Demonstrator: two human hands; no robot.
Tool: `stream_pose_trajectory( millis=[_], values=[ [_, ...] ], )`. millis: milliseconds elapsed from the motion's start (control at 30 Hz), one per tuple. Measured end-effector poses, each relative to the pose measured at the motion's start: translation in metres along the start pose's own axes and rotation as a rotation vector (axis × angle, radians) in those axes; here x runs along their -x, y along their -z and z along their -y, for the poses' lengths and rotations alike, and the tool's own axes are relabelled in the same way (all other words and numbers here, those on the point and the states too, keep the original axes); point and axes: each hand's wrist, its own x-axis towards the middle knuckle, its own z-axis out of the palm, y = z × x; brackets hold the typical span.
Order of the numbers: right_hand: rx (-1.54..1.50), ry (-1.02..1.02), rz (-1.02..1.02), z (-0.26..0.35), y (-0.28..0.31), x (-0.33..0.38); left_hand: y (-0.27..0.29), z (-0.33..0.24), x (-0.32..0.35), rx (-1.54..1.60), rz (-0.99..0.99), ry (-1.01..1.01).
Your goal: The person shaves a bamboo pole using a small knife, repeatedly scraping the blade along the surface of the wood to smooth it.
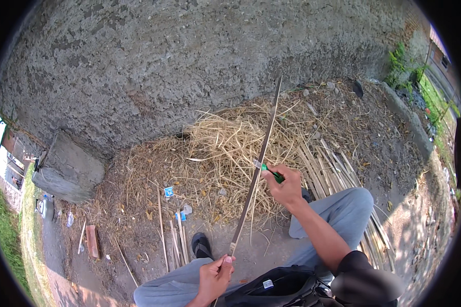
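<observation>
A long, narrow dark-brown strip [245,211], which looks like split bamboo, slants up and away from me toward the wall. Near its lower end, my left hand [215,276] pinches it between thumb and fingers. My right hand [286,185] is closed around a green-handled utility knife [277,177]. The knife's short blade lies against the strip around its middle. Beneath and beyond it spreads a heap of pale, curly shavings [220,140]. My bent knees in grey trousers are on either side of the strip.
A rough grey wall [189,61] rises behind the heap. Several split strips [317,171] lie by my right leg, and thin sticks [162,230] on the left. A concrete block [71,171] stands far left. A black bag [274,286] rests at my lap. Small blue packets [169,192] litter the ground.
</observation>
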Motion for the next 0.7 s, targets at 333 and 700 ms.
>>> stream_pose_trajectory(
  millis=[333,700],
  values=[
    [0.046,-0.013,-0.02,-0.029,0.005,-0.042,0.03,-0.021,0.056,-0.133,0.009,0.15],
    [-0.002,-0.392,-0.017,-0.102,0.015,-0.106,0.065,0.015,0.122,-0.004,-0.03,0.322]
  ],
)
